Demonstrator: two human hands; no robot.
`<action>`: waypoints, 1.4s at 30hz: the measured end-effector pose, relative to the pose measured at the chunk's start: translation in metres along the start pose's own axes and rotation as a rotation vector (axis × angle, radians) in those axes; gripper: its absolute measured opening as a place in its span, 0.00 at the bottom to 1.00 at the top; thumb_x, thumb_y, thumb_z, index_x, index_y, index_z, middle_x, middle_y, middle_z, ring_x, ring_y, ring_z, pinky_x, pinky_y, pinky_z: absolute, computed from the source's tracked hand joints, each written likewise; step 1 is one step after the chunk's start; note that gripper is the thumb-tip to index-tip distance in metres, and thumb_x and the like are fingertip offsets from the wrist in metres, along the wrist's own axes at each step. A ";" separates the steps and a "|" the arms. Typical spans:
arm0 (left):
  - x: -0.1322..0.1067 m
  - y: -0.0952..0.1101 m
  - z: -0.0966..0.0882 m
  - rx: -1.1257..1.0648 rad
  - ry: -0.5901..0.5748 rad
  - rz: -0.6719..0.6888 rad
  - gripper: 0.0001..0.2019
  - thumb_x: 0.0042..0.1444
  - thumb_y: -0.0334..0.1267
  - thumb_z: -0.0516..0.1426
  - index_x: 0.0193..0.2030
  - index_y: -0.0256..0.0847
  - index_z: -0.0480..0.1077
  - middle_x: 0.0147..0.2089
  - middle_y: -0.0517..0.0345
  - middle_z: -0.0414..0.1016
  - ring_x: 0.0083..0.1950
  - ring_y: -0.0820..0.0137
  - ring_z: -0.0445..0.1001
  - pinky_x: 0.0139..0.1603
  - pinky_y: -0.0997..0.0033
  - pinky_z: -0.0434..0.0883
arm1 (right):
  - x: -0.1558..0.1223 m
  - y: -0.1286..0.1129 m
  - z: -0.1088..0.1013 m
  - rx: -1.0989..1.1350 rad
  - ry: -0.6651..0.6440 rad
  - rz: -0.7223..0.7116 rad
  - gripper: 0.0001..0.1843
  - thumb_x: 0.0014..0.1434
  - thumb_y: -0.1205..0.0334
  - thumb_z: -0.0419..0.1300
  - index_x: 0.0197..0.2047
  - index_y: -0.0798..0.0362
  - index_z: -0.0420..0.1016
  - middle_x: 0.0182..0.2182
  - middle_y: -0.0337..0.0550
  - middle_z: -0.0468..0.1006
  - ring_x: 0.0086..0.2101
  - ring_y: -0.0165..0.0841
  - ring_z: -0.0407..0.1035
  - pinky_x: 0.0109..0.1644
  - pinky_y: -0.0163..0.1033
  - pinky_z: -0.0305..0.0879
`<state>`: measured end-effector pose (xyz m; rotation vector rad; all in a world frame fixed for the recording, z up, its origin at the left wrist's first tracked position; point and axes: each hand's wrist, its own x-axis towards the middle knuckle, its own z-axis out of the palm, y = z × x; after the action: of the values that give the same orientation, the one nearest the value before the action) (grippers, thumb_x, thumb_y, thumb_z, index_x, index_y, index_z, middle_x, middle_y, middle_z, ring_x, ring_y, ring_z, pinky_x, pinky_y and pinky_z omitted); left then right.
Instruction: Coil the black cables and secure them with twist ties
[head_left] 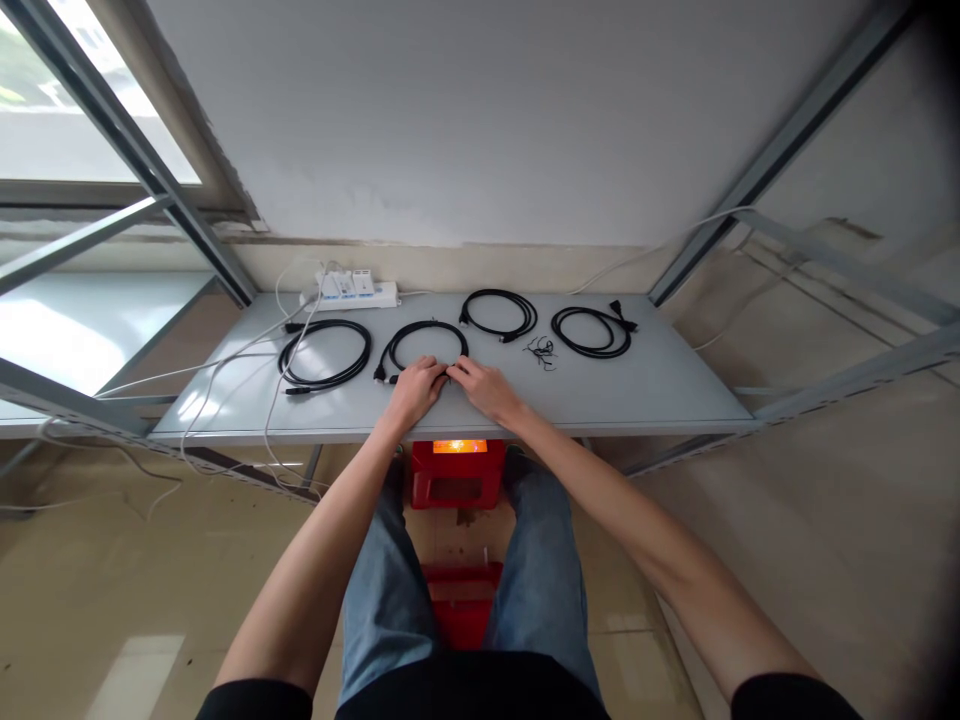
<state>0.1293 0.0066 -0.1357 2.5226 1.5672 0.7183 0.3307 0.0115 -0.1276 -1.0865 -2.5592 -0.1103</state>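
Several coiled black cables lie in a row on a grey shelf (660, 385). My left hand (417, 388) and my right hand (484, 386) rest side by side at the near edge of the second coil (422, 343). Both hands' fingers are curled onto that coil's near side, pinching the cable. The first coil (325, 353) lies to the left. Two more coils (499, 313) (593, 331) lie to the right, untouched. A small bunch of black twist ties (541, 351) sits between those two.
A white power strip (350, 291) with plugs stands at the shelf's back left, white cords trailing off the left edge. Slanted metal frame bars rise at both ends. A red stool (456, 473) stands beneath the shelf between my knees.
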 end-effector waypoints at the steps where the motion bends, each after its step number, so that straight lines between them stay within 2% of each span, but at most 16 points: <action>1: 0.000 0.000 0.000 -0.002 0.000 -0.002 0.14 0.74 0.39 0.52 0.53 0.42 0.79 0.45 0.48 0.76 0.52 0.58 0.75 0.52 0.62 0.70 | 0.000 0.000 0.001 -0.015 0.009 -0.013 0.17 0.77 0.70 0.49 0.58 0.52 0.77 0.50 0.50 0.76 0.46 0.37 0.71 0.40 0.37 0.62; 8: 0.000 -0.001 0.001 -0.004 0.002 -0.006 0.15 0.74 0.39 0.52 0.54 0.43 0.79 0.44 0.48 0.76 0.51 0.58 0.75 0.51 0.63 0.70 | 0.005 0.000 0.001 -0.123 0.042 -0.075 0.17 0.77 0.70 0.49 0.55 0.52 0.79 0.47 0.50 0.76 0.46 0.38 0.69 0.41 0.38 0.61; 20: 0.001 -0.005 0.003 -0.015 -0.003 0.006 0.16 0.72 0.36 0.51 0.55 0.43 0.80 0.44 0.47 0.76 0.52 0.58 0.74 0.50 0.62 0.70 | 0.006 -0.006 -0.005 -0.096 0.032 -0.109 0.16 0.77 0.70 0.50 0.49 0.52 0.79 0.48 0.50 0.77 0.47 0.38 0.69 0.45 0.38 0.63; 24: 0.001 -0.004 0.003 -0.020 0.002 0.006 0.14 0.71 0.34 0.52 0.50 0.42 0.80 0.43 0.46 0.75 0.51 0.56 0.74 0.49 0.61 0.70 | 0.010 -0.004 -0.007 -0.139 -0.016 -0.176 0.19 0.79 0.68 0.46 0.50 0.52 0.79 0.48 0.52 0.78 0.48 0.38 0.68 0.48 0.40 0.64; 27: 0.001 -0.004 0.003 -0.021 0.017 0.012 0.14 0.72 0.34 0.52 0.51 0.42 0.80 0.43 0.47 0.75 0.50 0.57 0.74 0.50 0.61 0.70 | 0.013 0.003 -0.009 -0.164 -0.041 -0.226 0.22 0.79 0.67 0.43 0.50 0.53 0.80 0.46 0.52 0.78 0.47 0.38 0.68 0.47 0.40 0.64; 30: 0.001 -0.004 0.003 -0.028 0.019 0.019 0.14 0.72 0.34 0.52 0.53 0.42 0.79 0.45 0.47 0.76 0.51 0.57 0.74 0.50 0.61 0.69 | 0.015 0.010 -0.010 -0.138 -0.031 -0.262 0.21 0.79 0.68 0.45 0.49 0.53 0.80 0.47 0.52 0.78 0.46 0.38 0.68 0.47 0.41 0.64; 36: 0.001 -0.004 0.003 -0.017 0.017 0.011 0.12 0.71 0.33 0.53 0.48 0.41 0.79 0.43 0.47 0.75 0.50 0.56 0.74 0.47 0.61 0.69 | 0.018 0.014 -0.014 -0.164 -0.075 -0.330 0.21 0.79 0.68 0.44 0.50 0.52 0.80 0.51 0.52 0.78 0.47 0.37 0.69 0.48 0.41 0.63; 39: 0.001 -0.005 0.004 -0.008 0.014 0.012 0.12 0.71 0.33 0.52 0.46 0.41 0.79 0.43 0.47 0.75 0.50 0.57 0.74 0.47 0.61 0.69 | 0.020 0.015 -0.015 -0.132 -0.057 -0.360 0.20 0.78 0.70 0.45 0.48 0.52 0.80 0.49 0.51 0.79 0.45 0.35 0.69 0.46 0.40 0.63; 42: 0.001 -0.004 0.004 0.005 0.005 0.009 0.12 0.70 0.32 0.53 0.45 0.41 0.79 0.43 0.48 0.76 0.49 0.58 0.74 0.47 0.62 0.68 | 0.021 0.017 -0.012 -0.177 -0.008 -0.459 0.20 0.77 0.71 0.46 0.45 0.53 0.79 0.48 0.51 0.79 0.43 0.34 0.69 0.43 0.39 0.62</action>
<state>0.1281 0.0103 -0.1399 2.5350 1.5622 0.7230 0.3332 0.0354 -0.1107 -0.5325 -2.8001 -0.4543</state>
